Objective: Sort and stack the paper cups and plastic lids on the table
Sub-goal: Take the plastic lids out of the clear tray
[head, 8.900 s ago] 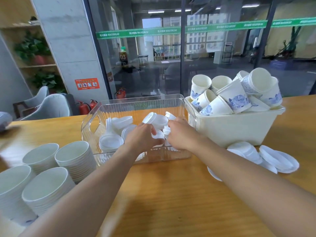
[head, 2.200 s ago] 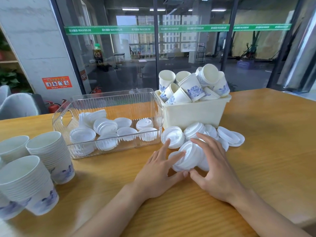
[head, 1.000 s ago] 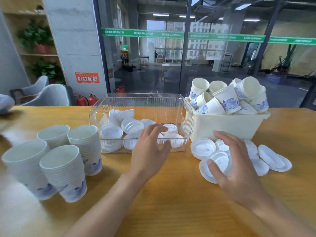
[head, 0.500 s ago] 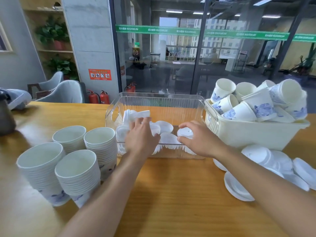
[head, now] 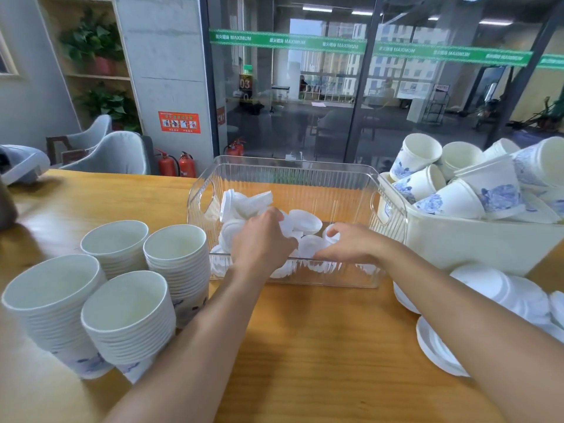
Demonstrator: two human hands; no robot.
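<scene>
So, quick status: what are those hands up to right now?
Both hands in the clear bin: left hand gripping white lids, right hand on lids. Cup stacks left, untouched. Nothing blocking.

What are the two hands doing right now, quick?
Left hand: in the clear bin, fingers curled on white lids.
Right hand: in the same bin, touching lids; grip cannot be told.
</scene>
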